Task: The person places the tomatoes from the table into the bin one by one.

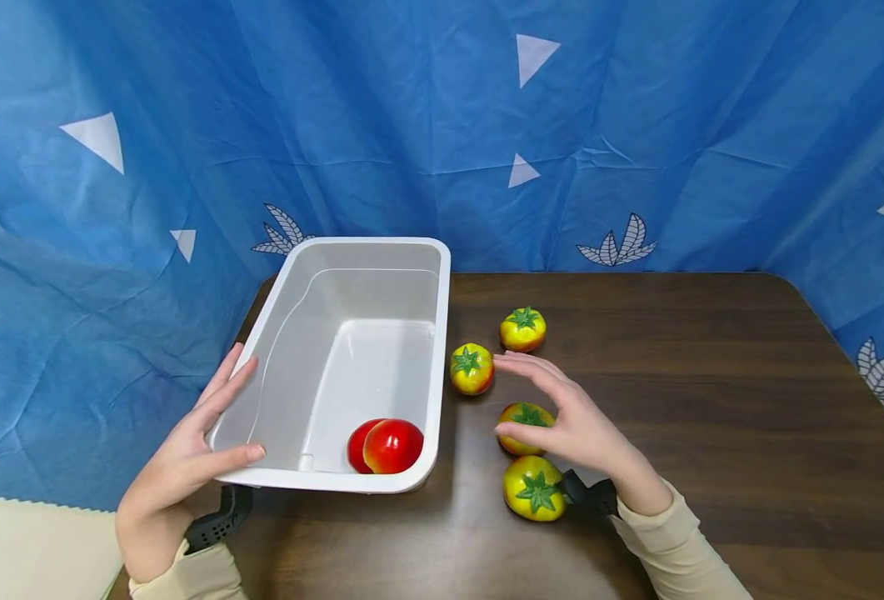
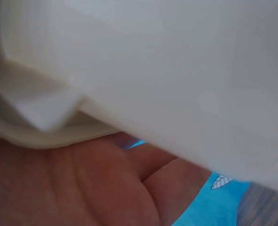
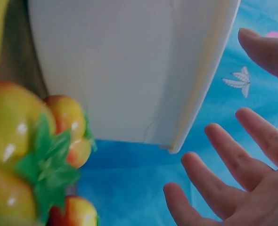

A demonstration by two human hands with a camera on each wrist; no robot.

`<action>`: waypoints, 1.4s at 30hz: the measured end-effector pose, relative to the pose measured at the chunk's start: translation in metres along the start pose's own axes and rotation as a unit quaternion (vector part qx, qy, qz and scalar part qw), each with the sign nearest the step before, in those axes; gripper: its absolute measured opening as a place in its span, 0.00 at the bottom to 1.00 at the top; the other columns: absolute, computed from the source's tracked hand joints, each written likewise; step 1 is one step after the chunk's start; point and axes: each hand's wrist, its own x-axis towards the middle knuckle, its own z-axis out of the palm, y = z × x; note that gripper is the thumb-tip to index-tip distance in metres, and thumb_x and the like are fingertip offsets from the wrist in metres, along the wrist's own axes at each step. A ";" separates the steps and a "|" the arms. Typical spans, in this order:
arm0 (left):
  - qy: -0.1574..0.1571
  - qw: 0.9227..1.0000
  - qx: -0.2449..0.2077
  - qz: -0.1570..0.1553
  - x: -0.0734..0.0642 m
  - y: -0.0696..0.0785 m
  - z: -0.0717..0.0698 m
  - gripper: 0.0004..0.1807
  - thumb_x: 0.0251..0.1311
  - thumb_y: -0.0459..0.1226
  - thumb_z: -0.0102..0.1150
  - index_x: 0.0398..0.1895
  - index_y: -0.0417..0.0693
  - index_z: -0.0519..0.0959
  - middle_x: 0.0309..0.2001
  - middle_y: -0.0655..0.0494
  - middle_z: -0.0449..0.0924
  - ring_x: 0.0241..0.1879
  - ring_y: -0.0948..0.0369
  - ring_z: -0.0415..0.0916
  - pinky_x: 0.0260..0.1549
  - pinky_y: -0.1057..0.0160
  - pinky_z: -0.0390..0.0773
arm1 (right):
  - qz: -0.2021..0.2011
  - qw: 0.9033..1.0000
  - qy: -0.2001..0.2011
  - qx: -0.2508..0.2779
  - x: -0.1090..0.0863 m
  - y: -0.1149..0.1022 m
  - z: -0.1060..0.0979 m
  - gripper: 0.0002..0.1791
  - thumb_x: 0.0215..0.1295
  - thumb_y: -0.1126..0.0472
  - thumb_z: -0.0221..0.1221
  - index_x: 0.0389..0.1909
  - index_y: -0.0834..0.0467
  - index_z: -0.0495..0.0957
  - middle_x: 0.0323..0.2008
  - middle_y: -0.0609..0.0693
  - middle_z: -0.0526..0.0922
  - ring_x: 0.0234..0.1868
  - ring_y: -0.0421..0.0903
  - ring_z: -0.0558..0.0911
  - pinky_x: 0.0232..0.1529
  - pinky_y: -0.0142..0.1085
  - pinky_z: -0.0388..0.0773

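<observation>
My left hand (image 1: 179, 458) holds the near left corner of a white plastic bin (image 1: 444, 350), thumb over the rim and fingers along the left edge. In the left wrist view, the palm lies beneath the bin's rim. Two shiny red fruits (image 1: 394, 446) lie in the bin's near right corner. My right hand (image 1: 582, 421) hovers with fingers spread, holding nothing, above yellow-red toy tomatoes with green leaves. It partly covers one tomato (image 1: 516, 414); another tomato (image 1: 471, 371) is just beyond its fingertips. A third tomato (image 1: 533, 492) sits below the wrist.
One more tomato (image 1: 522, 331) sits farther back on the dark wooden table (image 1: 711, 375). A blue curtain (image 1: 427, 117) hangs behind the table and along its sides. At the lower left is a cream-coloured surface (image 1: 29, 550).
</observation>
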 end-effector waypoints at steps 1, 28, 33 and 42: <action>0.000 1.000 0.001 0.001 0.000 0.000 0.000 0.51 0.44 0.19 0.62 0.73 0.43 0.49 0.75 0.54 0.29 0.71 0.62 0.31 0.55 0.73 0.45 | 0.001 1.000 -0.004 0.001 -0.001 0.003 0.000 0.36 0.53 0.56 0.69 0.64 0.49 0.67 0.65 0.45 0.66 0.64 0.46 0.64 0.58 0.54 0.63; 0.001 1.000 0.001 -0.008 0.000 -0.004 -0.001 0.51 0.45 0.20 0.62 0.73 0.45 0.50 0.75 0.55 0.29 0.71 0.62 0.31 0.57 0.68 0.44 | 0.049 0.991 -0.123 0.031 -0.008 0.071 0.006 0.37 0.49 0.49 0.70 0.62 0.52 0.70 0.60 0.43 0.72 0.59 0.45 0.69 0.58 0.49 0.64; 0.002 1.000 -0.002 -0.013 0.000 -0.003 -0.002 0.51 0.45 0.20 0.62 0.73 0.45 0.50 0.75 0.56 0.29 0.71 0.62 0.32 0.55 0.70 0.46 | 0.070 0.986 -0.149 0.024 -0.008 0.080 0.008 0.36 0.50 0.48 0.70 0.62 0.50 0.70 0.58 0.43 0.73 0.51 0.43 0.73 0.52 0.42 0.70; -0.001 1.000 0.006 -0.008 0.000 -0.004 -0.002 0.51 0.44 0.20 0.62 0.73 0.45 0.50 0.75 0.55 0.29 0.71 0.63 0.33 0.53 0.75 0.50 | 0.082 0.983 -0.162 0.038 -0.009 0.092 0.011 0.36 0.50 0.48 0.70 0.62 0.47 0.69 0.57 0.45 0.74 0.46 0.44 0.74 0.48 0.40 0.72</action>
